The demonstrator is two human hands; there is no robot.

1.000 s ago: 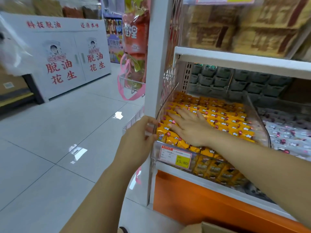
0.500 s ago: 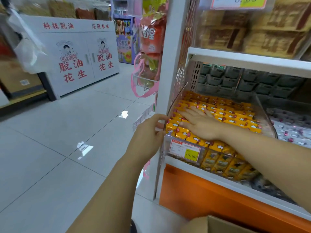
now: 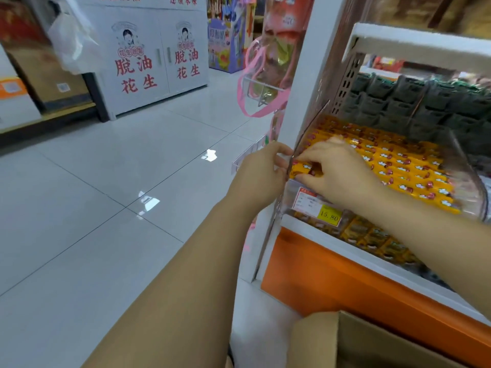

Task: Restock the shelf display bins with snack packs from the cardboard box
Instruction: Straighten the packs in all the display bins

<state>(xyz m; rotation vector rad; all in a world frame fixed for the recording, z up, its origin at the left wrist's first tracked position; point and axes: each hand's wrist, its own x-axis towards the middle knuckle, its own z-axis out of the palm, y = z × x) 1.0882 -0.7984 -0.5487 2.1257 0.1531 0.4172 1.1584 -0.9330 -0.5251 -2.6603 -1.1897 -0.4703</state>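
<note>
Head view, my left grip (image 3: pixel 261 171) pinching the left front corner of the clear bin (image 3: pixel 291 193), my right grip (image 3: pixel 337 168) curled narrow round front yellow snack packs (image 3: pixel 403 163) filling it, dark green packs (image 3: pixel 398 102) binned behind, cardboard box (image 3: pixel 345 341) below, contents unseen

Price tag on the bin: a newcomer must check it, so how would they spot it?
Find the white shelf unit with an orange base. Just above, a clear bin holds yellow snack packs. The price tag sits on its front wall, the only label showing 15.80 on yellow.
</note>
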